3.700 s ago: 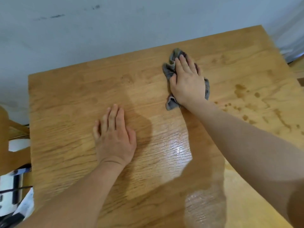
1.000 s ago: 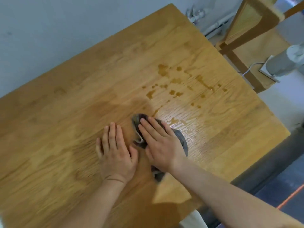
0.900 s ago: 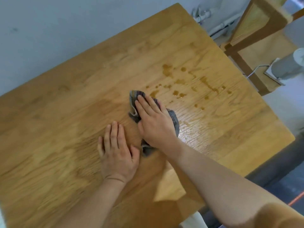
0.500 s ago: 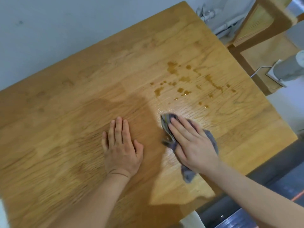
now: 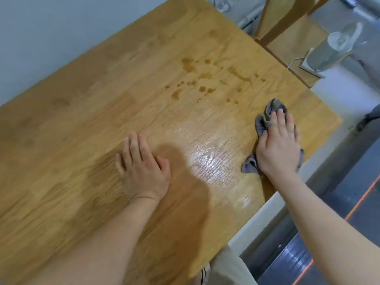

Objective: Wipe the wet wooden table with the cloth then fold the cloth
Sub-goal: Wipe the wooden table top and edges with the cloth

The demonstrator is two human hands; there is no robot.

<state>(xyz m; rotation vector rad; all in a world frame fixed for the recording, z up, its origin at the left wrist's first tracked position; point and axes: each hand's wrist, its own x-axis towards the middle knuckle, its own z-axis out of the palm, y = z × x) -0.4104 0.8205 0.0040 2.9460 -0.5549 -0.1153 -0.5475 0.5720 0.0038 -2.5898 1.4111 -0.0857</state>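
The wooden table fills most of the head view. A crumpled grey cloth lies near the table's right edge, and my right hand presses flat on it, covering most of it. My left hand rests palm down on the bare wood at the middle, fingers together, holding nothing. Dark water drops and streaks are scattered on the wood beyond both hands. A shiny wet film glistens between the two hands.
A pale wall runs along the table's far side. A wooden chair stands past the right corner, with a grey cylindrical appliance on a white base beside it. Grey floor with an orange line lies to the right.
My right hand has swept the cloth to the right, from beside my left hand out to the table's right edge. My left hand has stayed flat in place.
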